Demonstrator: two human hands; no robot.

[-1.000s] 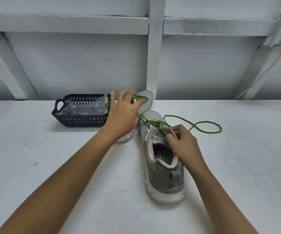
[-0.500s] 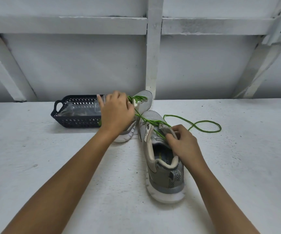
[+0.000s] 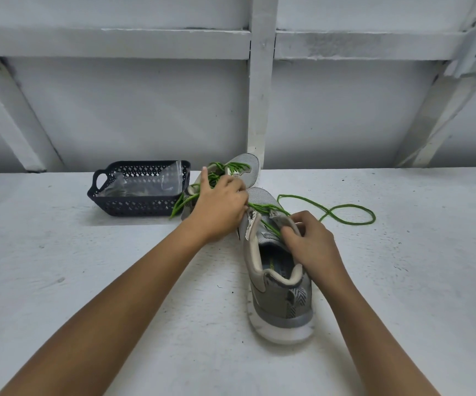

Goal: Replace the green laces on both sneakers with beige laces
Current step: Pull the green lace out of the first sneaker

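A grey sneaker (image 3: 281,295) stands heel toward me at the middle of the white table. Its green lace (image 3: 342,212) is partly pulled out and loops across the table to the right. My right hand (image 3: 311,241) pinches the sneaker's tongue and upper at the eyelets. My left hand (image 3: 219,207) is at the sneaker's left side, fingers curled on the green lace near the toe-side eyelets. A second grey sneaker (image 3: 245,170) with its own green lace (image 3: 214,175) lies behind my left hand, partly hidden by it.
A dark perforated plastic basket (image 3: 134,207) holding a clear plastic bag (image 3: 171,178) sits at the back left, beside the far sneaker. A white panelled wall with a vertical post (image 3: 261,95) rises just behind the table.
My left hand swung out toward the basket, then came back down to the near sneaker's eyelets. My right hand stayed on the tongue. The lace loop on the right has hardly shifted.
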